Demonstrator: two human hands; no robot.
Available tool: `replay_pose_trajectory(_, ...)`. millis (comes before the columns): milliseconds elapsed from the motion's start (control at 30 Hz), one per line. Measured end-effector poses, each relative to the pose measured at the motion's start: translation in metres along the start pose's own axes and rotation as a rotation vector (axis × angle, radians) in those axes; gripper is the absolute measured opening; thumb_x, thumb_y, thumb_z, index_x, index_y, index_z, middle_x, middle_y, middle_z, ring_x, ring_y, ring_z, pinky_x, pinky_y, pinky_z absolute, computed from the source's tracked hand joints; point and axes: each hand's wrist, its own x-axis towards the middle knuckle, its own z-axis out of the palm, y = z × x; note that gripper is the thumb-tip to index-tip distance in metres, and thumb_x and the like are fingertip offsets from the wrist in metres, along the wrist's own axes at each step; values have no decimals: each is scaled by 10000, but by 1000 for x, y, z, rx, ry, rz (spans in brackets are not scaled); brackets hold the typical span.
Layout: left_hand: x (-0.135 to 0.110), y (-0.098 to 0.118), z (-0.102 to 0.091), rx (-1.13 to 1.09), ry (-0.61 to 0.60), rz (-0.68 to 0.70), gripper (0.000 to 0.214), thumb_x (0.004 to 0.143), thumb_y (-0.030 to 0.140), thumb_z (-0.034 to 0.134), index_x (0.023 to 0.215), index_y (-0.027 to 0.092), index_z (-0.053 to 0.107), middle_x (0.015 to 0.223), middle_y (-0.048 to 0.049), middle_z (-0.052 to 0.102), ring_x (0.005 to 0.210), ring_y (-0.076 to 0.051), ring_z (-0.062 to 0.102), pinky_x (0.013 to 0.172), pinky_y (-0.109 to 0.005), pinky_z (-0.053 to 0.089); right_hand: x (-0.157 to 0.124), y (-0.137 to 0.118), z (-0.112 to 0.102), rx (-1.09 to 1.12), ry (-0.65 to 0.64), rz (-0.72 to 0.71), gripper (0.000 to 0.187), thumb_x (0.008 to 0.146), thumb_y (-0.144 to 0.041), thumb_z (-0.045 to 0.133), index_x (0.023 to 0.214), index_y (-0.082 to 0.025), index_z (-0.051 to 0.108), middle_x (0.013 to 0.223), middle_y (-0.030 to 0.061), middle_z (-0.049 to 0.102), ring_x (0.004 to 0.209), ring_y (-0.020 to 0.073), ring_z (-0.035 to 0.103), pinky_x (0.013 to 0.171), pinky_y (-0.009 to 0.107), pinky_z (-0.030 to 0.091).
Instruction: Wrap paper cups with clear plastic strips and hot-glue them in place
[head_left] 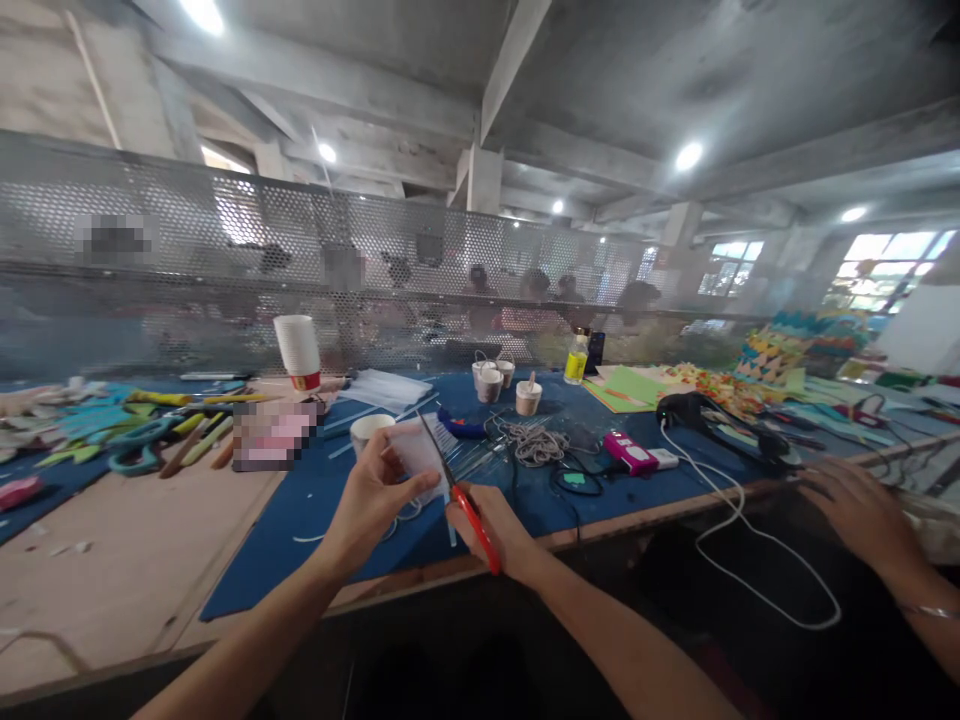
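Observation:
My left hand is closed on a whitish, translucent sheet, thumb in front and fingers behind it. A pair of red-handled scissors is gripped in my right hand. Its blades point up and away, alongside the sheet's right edge; whether they touch it I cannot tell. Just behind my left hand stands a white paper cup, partly hidden. Clear strips and a blue-handled tool lie beyond the sheet.
A blue mat covers the bench. Stacked paper cups, small cups, grey cord, a pink power bank and a yellow bottle stand around. Another person's hand rests at right, near a looping white cable.

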Motion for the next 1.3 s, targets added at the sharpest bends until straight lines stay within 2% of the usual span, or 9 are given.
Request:
replay_pose_trajectory(200,-7,-1,9,-37,-42,-23,590,675,240,873,1175,212,562,942,-17,724,830,-199,699,726,-300,568,-16,7,5,0,66,8,233,858,-208,501,639,-204,420,590,-41,441,555,103,392,542,241,268)
replay_pose_trajectory(500,-12,1,23,-23,-136,-53,576,682,234,863,1170,219,558,859,4,707,751,-171,669,671,-272,549,-41,11,6,146,152,61,223,849,-215,503,648,-212,406,601,-46,393,562,105,352,521,236,281)
replay_pose_trajectory(733,-7,-2,27,-23,-184,-42,551,699,232,860,1165,209,566,871,-4,696,766,-167,660,681,-266,532,-43,16,7,196,168,91,224,853,-224,515,653,-211,417,576,-57,370,511,88,336,468,218,262)
replay_pose_trajectory(833,-5,-1,27,-26,-188,-52,552,699,247,863,1161,203,565,880,-8,698,766,-169,657,682,-268,529,-40,16,8,225,149,154,215,856,-241,530,662,-212,443,536,-66,393,444,82,372,425,206,272)
replay_pose_trajectory(933,-1,2,26,-30,-180,-52,546,692,264,867,1144,203,567,913,-12,702,783,-169,658,701,-275,533,-31,18,6,342,141,253,233,870,-352,579,708,-212,489,525,-70,456,377,86,425,376,200,306)
replay_pose_trajectory(1000,4,4,23,-18,-190,-62,558,684,273,872,1146,201,567,920,-11,705,798,-173,662,721,-282,535,-21,19,1,409,179,247,303,861,-457,624,732,-205,518,550,-62,506,368,83,445,361,195,324)
replay_pose_trajectory(1167,23,10,17,-12,-264,-105,619,663,253,876,1190,195,554,979,-40,727,882,-217,695,786,-323,547,23,9,-29,404,257,82,428,843,-615,645,754,-207,552,469,-64,503,394,106,489,396,203,364)
replay_pose_trajectory(1300,38,12,12,-19,-341,-112,595,639,198,873,1151,185,572,943,-33,731,845,-196,690,760,-296,539,62,-11,-46,434,222,-42,435,766,-620,730,784,-216,568,490,-69,507,424,125,513,421,231,399)
